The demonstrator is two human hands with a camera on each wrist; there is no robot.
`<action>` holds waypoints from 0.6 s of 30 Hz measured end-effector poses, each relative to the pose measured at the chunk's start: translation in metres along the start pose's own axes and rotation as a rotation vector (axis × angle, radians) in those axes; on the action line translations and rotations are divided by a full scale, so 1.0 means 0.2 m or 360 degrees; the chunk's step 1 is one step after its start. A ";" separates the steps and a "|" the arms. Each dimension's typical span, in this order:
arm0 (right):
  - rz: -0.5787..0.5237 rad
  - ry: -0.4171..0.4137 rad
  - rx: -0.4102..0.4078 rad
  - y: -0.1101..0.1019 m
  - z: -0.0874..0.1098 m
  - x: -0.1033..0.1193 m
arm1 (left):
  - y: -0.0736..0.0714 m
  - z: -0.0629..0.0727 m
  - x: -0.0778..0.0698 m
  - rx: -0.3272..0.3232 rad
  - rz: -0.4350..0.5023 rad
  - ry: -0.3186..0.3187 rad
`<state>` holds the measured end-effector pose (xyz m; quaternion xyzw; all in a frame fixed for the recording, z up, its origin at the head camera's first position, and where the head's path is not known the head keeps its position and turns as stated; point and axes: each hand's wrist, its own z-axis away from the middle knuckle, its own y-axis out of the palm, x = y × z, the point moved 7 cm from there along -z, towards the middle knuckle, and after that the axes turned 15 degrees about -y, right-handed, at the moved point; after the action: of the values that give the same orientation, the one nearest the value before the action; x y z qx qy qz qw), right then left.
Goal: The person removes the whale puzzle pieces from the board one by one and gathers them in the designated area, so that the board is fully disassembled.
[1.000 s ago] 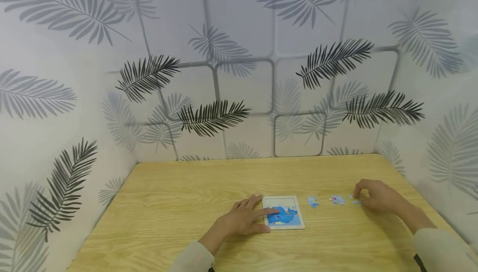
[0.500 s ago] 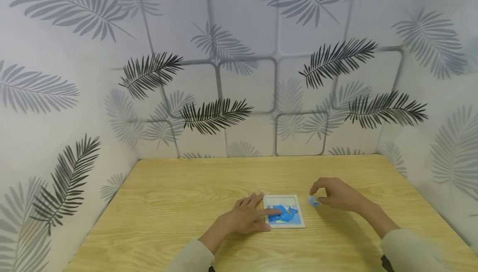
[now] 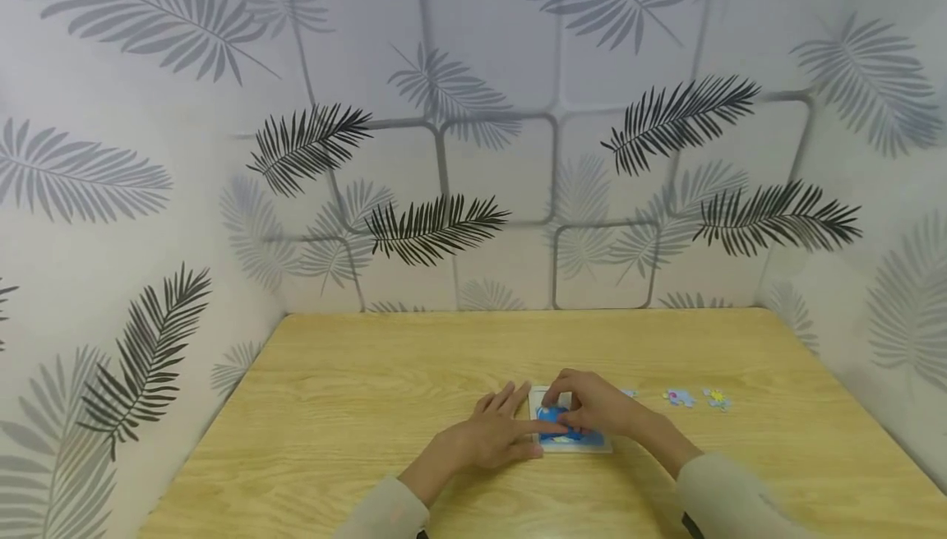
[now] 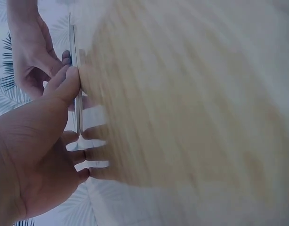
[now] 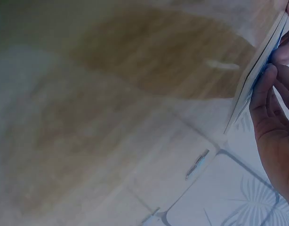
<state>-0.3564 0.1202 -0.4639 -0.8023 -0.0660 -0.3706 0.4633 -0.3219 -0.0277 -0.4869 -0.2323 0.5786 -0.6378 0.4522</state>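
A small square puzzle tray point(image 3: 599, 445) with a pale rim lies on the wooden table, with a blue animal picture in it. My left hand point(image 3: 484, 436) rests at its left side, its index finger stretched over the picture and its thumb by the near edge. Over the tray, my right hand point(image 3: 595, 403) bends its thumb and index finger together, pinching a blue puzzle piece point(image 3: 549, 414) at the picture. The fingers hide most of that piece. In the right wrist view, the fingertips of the right hand point(image 5: 274, 127) meet the tray's blue face point(image 5: 260, 77).
To the right of the tray lie loose puzzle pieces: a pale blue one point(image 3: 630, 393) partly behind my right hand, one with a pink mark point(image 3: 679, 397), and one with yellow point(image 3: 716, 397). A leaf-patterned wall point(image 3: 488, 169) stands behind the table point(image 3: 385, 358).
My right hand has moved left from the loose pieces at the far right, across the table, to the tray. My left hand has stayed on the tray.
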 end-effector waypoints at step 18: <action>0.0341 0.0081 0.0007 0.03 -0.04 0.00 | -0.03 0.06 0.03 -0.0176 -0.0173 0.0291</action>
<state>-0.3575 0.1104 -0.4665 -0.7940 0.0311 -0.3389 0.5037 -0.3159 -0.0400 -0.4801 -0.2287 0.6383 -0.6471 0.3487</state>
